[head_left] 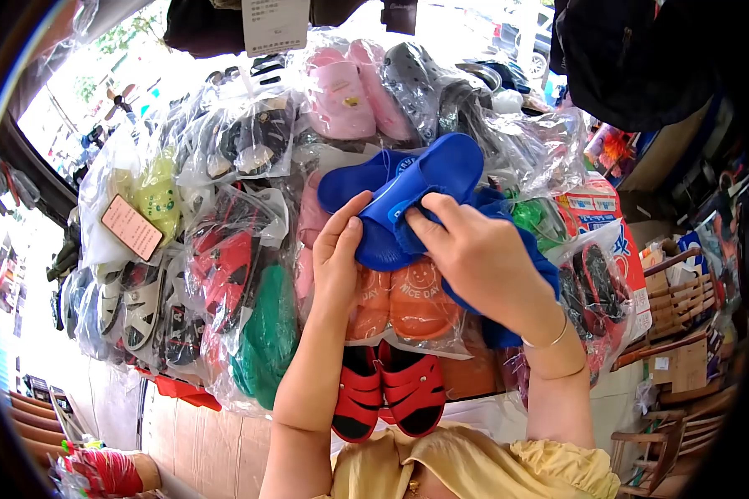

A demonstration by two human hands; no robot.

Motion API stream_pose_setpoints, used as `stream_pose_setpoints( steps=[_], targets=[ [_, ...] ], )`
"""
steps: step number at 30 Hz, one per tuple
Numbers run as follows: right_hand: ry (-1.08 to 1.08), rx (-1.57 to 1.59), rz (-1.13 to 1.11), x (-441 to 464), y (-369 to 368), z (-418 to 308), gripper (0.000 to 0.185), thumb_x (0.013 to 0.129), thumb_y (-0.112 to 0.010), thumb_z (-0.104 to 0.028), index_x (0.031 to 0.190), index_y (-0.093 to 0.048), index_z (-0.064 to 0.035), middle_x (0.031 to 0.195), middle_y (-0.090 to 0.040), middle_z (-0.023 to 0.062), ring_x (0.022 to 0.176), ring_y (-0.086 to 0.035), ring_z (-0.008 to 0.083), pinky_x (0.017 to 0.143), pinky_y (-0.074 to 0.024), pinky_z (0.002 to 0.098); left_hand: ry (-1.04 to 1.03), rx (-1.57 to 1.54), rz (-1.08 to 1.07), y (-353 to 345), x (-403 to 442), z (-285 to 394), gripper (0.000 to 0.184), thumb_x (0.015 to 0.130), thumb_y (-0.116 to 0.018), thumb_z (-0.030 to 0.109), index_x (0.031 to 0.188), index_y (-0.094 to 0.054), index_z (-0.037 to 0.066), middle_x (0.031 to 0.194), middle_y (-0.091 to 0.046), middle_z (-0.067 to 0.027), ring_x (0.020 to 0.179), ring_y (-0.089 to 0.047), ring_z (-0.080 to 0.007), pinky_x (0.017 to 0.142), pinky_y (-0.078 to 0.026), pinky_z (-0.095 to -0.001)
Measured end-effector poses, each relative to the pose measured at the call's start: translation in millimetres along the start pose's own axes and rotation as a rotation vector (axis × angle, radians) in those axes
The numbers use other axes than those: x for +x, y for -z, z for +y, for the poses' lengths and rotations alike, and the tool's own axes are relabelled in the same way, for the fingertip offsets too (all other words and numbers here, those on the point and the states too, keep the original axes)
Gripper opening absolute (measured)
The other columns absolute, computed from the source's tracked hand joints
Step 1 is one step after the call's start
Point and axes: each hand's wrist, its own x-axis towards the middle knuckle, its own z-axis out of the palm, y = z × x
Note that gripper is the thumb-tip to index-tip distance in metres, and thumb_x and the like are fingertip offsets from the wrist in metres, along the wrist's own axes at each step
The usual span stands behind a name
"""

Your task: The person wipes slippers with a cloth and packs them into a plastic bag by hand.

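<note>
In the head view, the nearer blue slipper (456, 160) is tilted at centre frame; the left hand (334, 254)'s fingers clamp its strap's edge, the right hand (470, 254)'s pinch the cloth (536, 249) against the strap. A steady left grip and even cloth pressure should serve best.

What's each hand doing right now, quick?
Left hand: closed on the side of a blue slide sandal.
Right hand: closed on a blue cloth, pressing it to that sandal's strap.
</note>
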Motion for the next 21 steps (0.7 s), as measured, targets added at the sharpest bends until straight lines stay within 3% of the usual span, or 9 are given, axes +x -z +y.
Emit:
stream_pose_setpoints(
  steps=[5, 7, 8, 9, 11, 15, 18, 21],
  targets=[
    [-0.004, 0.117, 0.179, 8.1, -10.7, 12.6, 0.029, 0.078, -0.062, -0.004, 0.107, -0.063, -0.0029, 0.104, -0.056, 0.0074, 0.085, -0.064, 0.0245, 0.066, -0.0535, 0.0325, -0.021, 0.029, 0.0, 2.0, 1.0, -3.2, 0.034, 0.1, -0.042, 0.011, 0.13, -0.051, -0.003, 0.117, -0.062, -0.0127, 0.102, -0.063, -0.0159, 0.089, -0.052, -0.028],
    [0.015, 0.013, 0.223, 11.8, -26.2, 3.1, 0.028, 0.076, -0.062, -0.007, 0.103, -0.064, -0.0036, 0.101, -0.056, 0.0053, 0.076, -0.063, 0.0198, 0.058, -0.0534, 0.0291, -0.005, -0.051, 0.018, 4.1, 2.8, -4.5, 0.034, 0.1, -0.043, 0.012, 0.129, -0.052, -0.003, 0.116, -0.062, -0.0131, 0.102, -0.063, -0.0166, 0.088, -0.053, -0.0285],
    [-0.039, 0.052, 0.132, 7.6, -22.8, -2.6, 0.039, 0.071, -0.068, -0.001, 0.109, -0.064, -0.0078, 0.101, -0.057, 0.0066, 0.085, -0.064, 0.0242, 0.068, -0.0539, 0.0337, -0.007, -0.048, 0.018, 4.0, 3.4, -3.4, 0.034, 0.1, -0.043, 0.012, 0.129, -0.052, -0.003, 0.116, -0.062, -0.0131, 0.102, -0.063, -0.0166, 0.088, -0.053, -0.0285],
    [-0.041, 0.055, 0.132, 6.1, -16.1, 1.0, 0.039, 0.071, -0.068, -0.001, 0.109, -0.064, -0.0078, 0.101, -0.057, 0.0066, 0.085, -0.064, 0.0242, 0.068, -0.0539, 0.0337, 0.005, -0.072, 0.023, 3.9, 3.2, -2.9, 0.034, 0.1, -0.043, 0.013, 0.129, -0.052, -0.003, 0.115, -0.062, -0.0133, 0.1, -0.063, -0.0165, 0.087, -0.053, -0.0287],
    [0.16, 0.468, -0.071, 0.4, -2.1, 17.4, 0.038, 0.072, -0.066, -0.001, 0.11, -0.065, -0.0081, 0.098, -0.059, 0.0076, 0.085, -0.064, 0.0246, 0.069, -0.054, 0.0348, 0.018, -0.097, 0.024, 5.1, 4.2, -2.9, 0.034, 0.1, -0.043, 0.014, 0.128, -0.052, -0.003, 0.114, -0.063, -0.0135, 0.099, -0.064, -0.0164, 0.087, -0.053, -0.0289],
    [-0.185, 0.206, 0.337, 7.5, 3.3, 40.7, 0.037, 0.073, -0.063, 0.001, 0.109, -0.065, -0.0089, 0.099, -0.059, 0.008, 0.084, -0.062, 0.028, 0.071, -0.0525, 0.0362, -0.033, -0.099, 0.167, 13.1, 5.5, 1.9, 0.032, 0.098, -0.046, 0.017, 0.123, -0.054, -0.002, 0.109, -0.064, -0.015, 0.094, -0.065, -0.0182, 0.084, -0.055, -0.0314],
    [-0.018, -0.013, 0.318, 9.2, -2.2, 44.3, 0.024, 0.075, -0.062, -0.005, 0.098, -0.063, -0.01, 0.093, -0.058, 0.0047, 0.084, -0.062, 0.0224, 0.066, -0.0528, 0.034, -0.062, -0.166, 0.086, 19.8, 6.1, 6.1, 0.035, 0.094, -0.046, 0.017, 0.122, -0.051, -0.002, 0.113, -0.061, -0.0198, 0.102, -0.062, -0.024, 0.088, -0.052, -0.0363],
    [0.073, 0.161, 0.064, 5.8, -36.4, 18.6, 0.014, 0.073, -0.061, -0.001, 0.086, -0.064, -0.0067, 0.093, -0.057, 0.0061, 0.082, -0.061, 0.0245, 0.069, -0.0512, 0.0374, -0.077, -0.008, 0.136, 18.2, 6.9, 2.7, 0.035, 0.093, -0.047, 0.018, 0.122, -0.05, -0.002, 0.115, -0.061, -0.0212, 0.102, -0.062, -0.0244, 0.088, -0.052, -0.0367]
  ],
)
